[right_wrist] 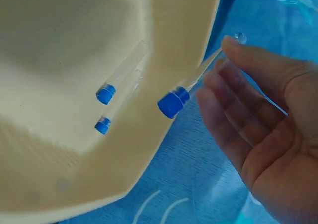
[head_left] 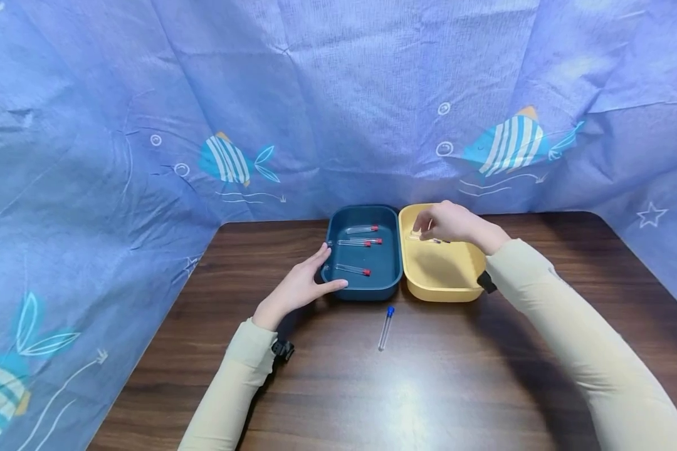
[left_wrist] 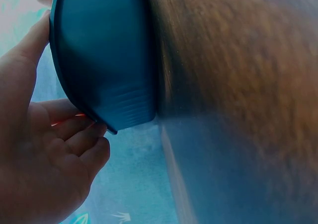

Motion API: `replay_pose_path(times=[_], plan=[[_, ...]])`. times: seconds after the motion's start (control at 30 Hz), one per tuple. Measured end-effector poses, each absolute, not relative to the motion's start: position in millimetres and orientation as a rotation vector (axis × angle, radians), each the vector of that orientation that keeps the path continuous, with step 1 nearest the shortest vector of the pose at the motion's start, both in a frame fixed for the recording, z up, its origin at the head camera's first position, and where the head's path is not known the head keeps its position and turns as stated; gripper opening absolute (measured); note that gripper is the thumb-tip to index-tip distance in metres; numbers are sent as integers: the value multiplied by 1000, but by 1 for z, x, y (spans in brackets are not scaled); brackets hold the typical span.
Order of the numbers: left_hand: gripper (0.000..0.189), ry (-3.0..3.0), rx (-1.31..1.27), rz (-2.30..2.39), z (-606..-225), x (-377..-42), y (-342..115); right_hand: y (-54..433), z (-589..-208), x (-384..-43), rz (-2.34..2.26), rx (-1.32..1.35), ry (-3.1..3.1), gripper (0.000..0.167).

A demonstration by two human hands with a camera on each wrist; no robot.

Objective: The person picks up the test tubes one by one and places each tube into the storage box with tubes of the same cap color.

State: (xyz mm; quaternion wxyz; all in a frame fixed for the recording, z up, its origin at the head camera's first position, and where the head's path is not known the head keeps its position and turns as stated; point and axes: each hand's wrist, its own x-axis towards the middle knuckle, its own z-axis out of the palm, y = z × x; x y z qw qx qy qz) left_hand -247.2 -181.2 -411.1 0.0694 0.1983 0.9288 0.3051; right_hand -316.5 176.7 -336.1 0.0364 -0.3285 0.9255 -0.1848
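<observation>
My right hand (head_left: 451, 222) is over the yellow bin (head_left: 442, 294), pinching a clear test tube with a blue cap (right_wrist: 173, 103) near its rounded end; the cap points down into the bin. Two more blue-capped test tubes (right_wrist: 106, 94) lie on the bin's floor in the right wrist view. At the left side of the dark blue bin (head_left: 367, 293), my left hand (head_left: 300, 287) touches the rim with spread thumb and fingers. Several red-capped test tubes (head_left: 352, 270) lie inside that bin.
One blue-capped test tube (head_left: 386, 328) lies on the brown wooden table (head_left: 327, 382) in front of the bins. The two bins stand side by side near the table's back edge. A blue cloth with fish prints (head_left: 367, 94) hangs behind.
</observation>
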Motion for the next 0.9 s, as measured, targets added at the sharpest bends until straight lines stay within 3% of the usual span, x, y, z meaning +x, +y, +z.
replay_pose_path(times=[0.23, 0.57, 0.7, 0.9], plan=[[105, 2791, 622, 896, -414, -245, -181, 168, -351, -332, -402, -1067, 2754, 15], [104, 2810, 608, 918, -408, -249, -181, 163, -359, -358, -326, -734, 2679, 22], [105, 2807, 619, 909, -409, -251, -181, 166, -367, -365, -312, -747, 2668, 18], [106, 2799, 602, 900, -412, -250, -181, 170, -380, -370, -271, -838, 2712, 28]])
